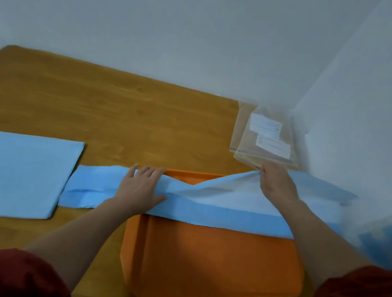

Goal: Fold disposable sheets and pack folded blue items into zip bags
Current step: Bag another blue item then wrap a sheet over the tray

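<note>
A long blue disposable sheet [207, 212] lies as a band across the far part of the orange tray [214, 260], its white underside showing. My left hand [140, 188] presses flat on the sheet at the tray's left far corner, fingers straight. My right hand [276, 182] pinches the sheet's far edge and lifts it off the tray. A folded blue stack [16, 174] rests on the wooden table [109, 109] at the left. Clear zip bags [264, 136] with white labels lie at the back right near the wall corner.
White walls meet in a corner at the back right. A blurred clear container [385, 233] with blue items inside sits at the right edge. Bare wooden table surface stretches behind the tray.
</note>
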